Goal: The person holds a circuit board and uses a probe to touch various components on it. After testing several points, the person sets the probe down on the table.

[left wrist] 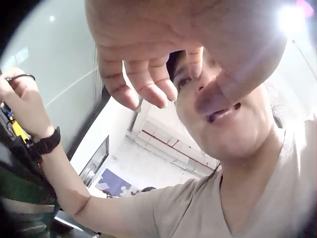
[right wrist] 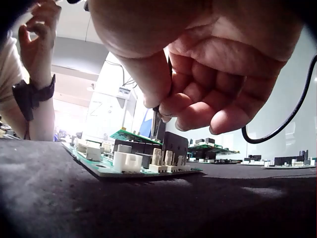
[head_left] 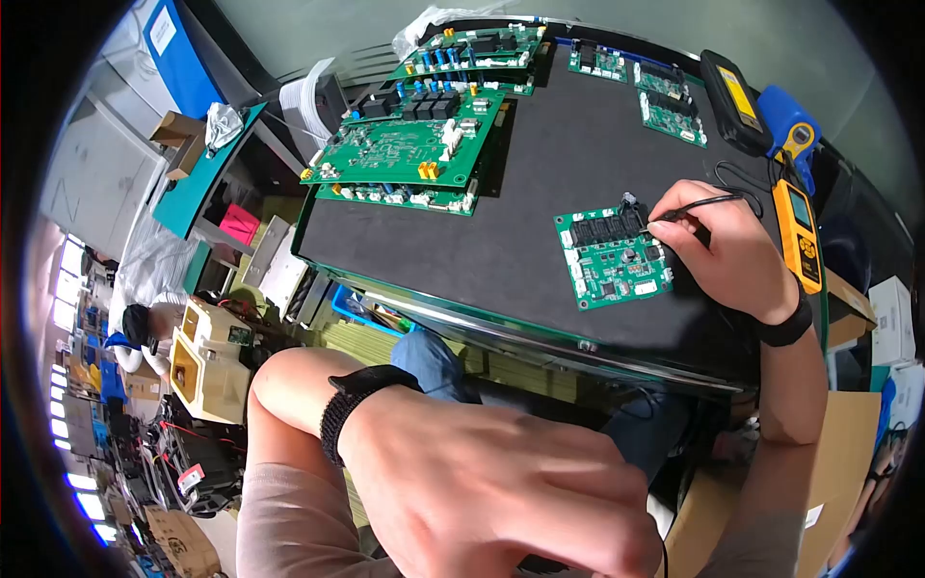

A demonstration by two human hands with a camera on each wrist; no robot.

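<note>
hands first, head view: right hand (head_left: 727,255) has thumb and fingers closed in a pinch on a slim black probe (head_left: 689,205), angled down at the black blocks of a green circuit board (head_left: 617,260). that board lies flat on the dark worktop (head_left: 424,250), near the front edge, presumably for easy reach. left hand (head_left: 501,482) is up close to the camera, well apart from the board. a yellow handheld meter (head_left: 798,231) sits at the right, the larger stacked circuit boards (head_left: 385,149) over on the left.

over to the left wrist: fingers loosely bent, thumb apart, a relaxed, half-open hand with nothing visible in it.

and the right wrist, down low: fingertips gather tight around the probe, a grip that looks chosen for fine control. its lower end drops behind a black block, so whether it touches metal, can't tell. white connectors line the near edge, facing up, unobstructed.
</note>
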